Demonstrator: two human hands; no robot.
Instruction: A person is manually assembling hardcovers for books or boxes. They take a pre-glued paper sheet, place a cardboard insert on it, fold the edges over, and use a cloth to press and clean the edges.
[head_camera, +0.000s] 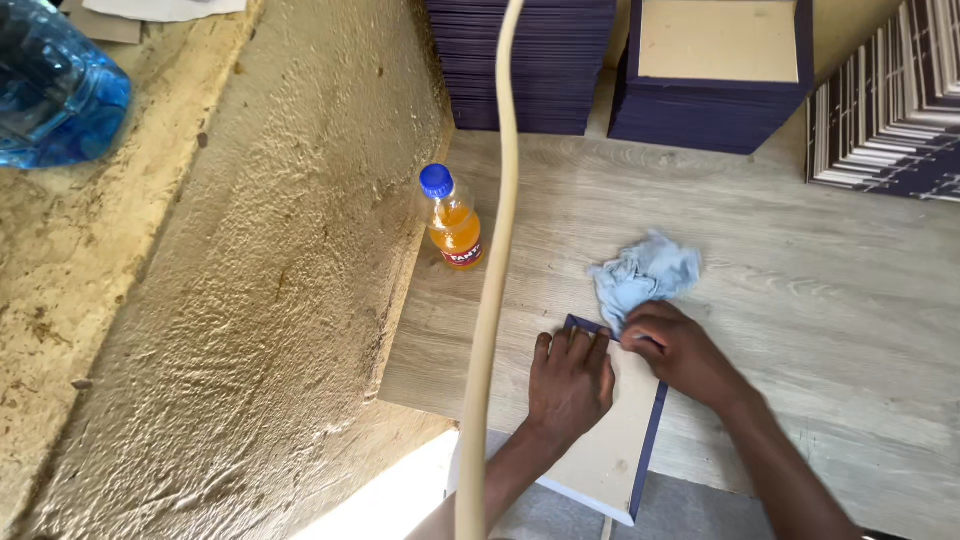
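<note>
The left hand (570, 385) presses flat, fingers spread, on a tan cardboard panel edged in dark blue (610, 450) on the pale wood-grain table (800, 300). The right hand (680, 352) pinches a crumpled light-blue cloth (645, 275) at the panel's far end. Farther off stand an orange drink bottle with a blue cap (452, 220) and stacks of dark blue boards (520, 70).

Both forearms come in from about 6 o'clock and angle up toward 12. The left hand (570, 385) lies flat, palm down, fingers together pointing to 12. The right hand (680, 352), just beside it at 3 o'clock, is curled, fingertips pinched toward 9.
</note>
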